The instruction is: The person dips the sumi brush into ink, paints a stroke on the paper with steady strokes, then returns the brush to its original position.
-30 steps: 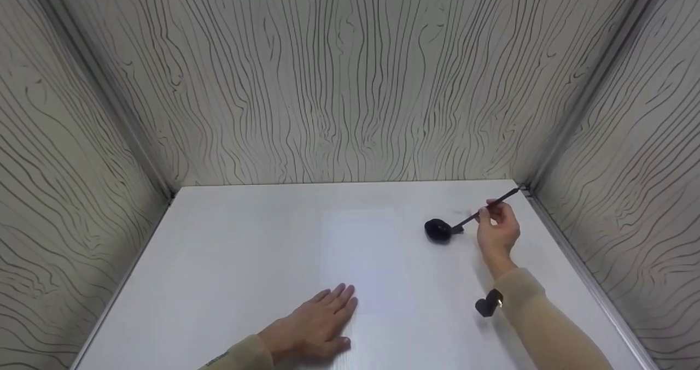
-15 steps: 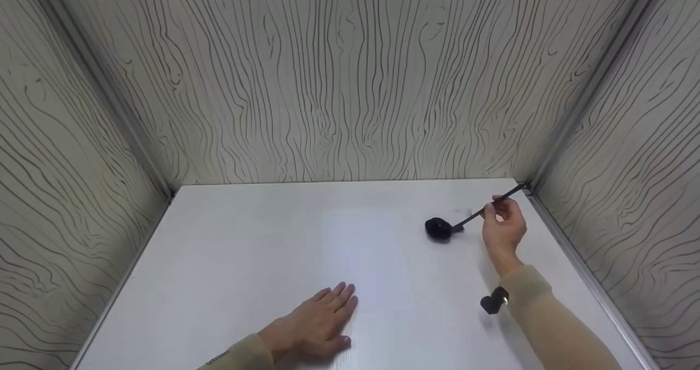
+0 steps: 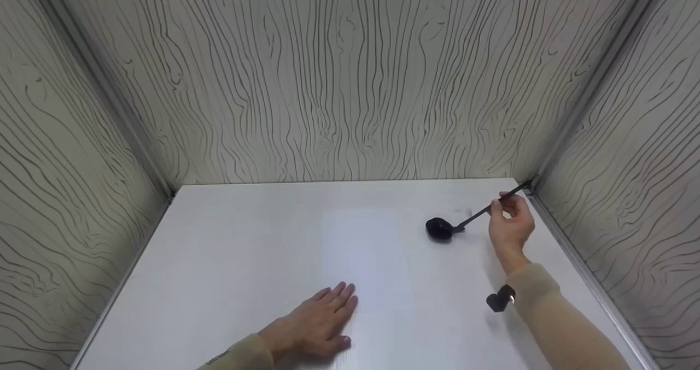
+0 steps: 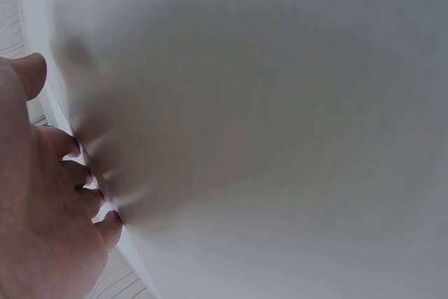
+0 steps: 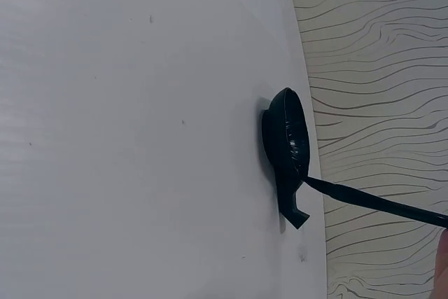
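A thin dark brush (image 3: 478, 213) slants up and rightward from a round black dish (image 3: 439, 229) on the white table. My right hand (image 3: 511, 227) pinches the brush partway up its handle. In the right wrist view, the brush's tapered tip (image 5: 318, 184) meets the rim of the dish (image 5: 278, 138), whose inside is glossy black. A short bent stub projects from one side of the dish. My left hand (image 3: 317, 323) lies flat with fingers straight on the table near the front middle; the left wrist view catches its fingertips (image 4: 110, 229) against the white surface.
A faint pale rectangle (image 3: 366, 255), like a sheet of paper, shows on the table between the left hand and the dish. Wood-grain patterned panels (image 3: 344, 86) enclose the table at the back and both sides. A black wrist device (image 3: 500, 299) sits at the right sleeve.
My right hand has moved slightly right and toward the back, drawing the brush outward from the dish toward the far right corner. The dish and my left hand stay about where they were.
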`<state>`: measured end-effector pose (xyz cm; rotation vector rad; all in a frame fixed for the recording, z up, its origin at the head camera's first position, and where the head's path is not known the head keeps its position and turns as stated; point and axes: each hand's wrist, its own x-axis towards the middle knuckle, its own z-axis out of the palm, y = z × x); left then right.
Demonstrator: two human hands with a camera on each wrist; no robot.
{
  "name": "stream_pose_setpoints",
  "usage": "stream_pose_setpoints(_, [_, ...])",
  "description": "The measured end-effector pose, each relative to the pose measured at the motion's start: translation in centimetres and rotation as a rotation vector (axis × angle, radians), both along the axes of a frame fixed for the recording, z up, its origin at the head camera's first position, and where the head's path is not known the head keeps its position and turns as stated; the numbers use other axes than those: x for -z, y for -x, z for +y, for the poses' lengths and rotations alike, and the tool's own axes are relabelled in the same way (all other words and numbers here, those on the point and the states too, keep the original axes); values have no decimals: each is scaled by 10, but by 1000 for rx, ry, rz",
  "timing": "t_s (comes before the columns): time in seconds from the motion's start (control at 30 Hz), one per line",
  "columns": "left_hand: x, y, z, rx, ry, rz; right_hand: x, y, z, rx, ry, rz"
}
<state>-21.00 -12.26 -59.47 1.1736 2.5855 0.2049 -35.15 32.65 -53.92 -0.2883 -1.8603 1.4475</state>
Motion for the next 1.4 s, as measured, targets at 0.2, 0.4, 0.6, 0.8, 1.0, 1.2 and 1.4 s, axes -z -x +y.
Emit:
stream_pose_setpoints(0.2, [-2,-3,0,10,32,49,-4,0,2,-9,18,20])
stream_pose_setpoints(0.4, [0,-2,0,8,28,49,-2,3,0,3,26,43])
stream_pose_setpoints(0.6, [0,-2,0,5,17,35,5,5,-3,10,41,31])
stream_pose_setpoints(0.8, [-1,-3,1,-2,15,15,8,5,-2,17,41,6])
stream_pose_setpoints(1.0, [-1,-2,1,2,7,18,5,4,0,21,53,29])
stream_pose_setpoints(1.2, [-1,-2,0,16,1,34,1,4,5,44,29,32])
stream_pose_setpoints(1.4, [-1,-2,-1,13,-6,19,-2,1,7,33,60,52])
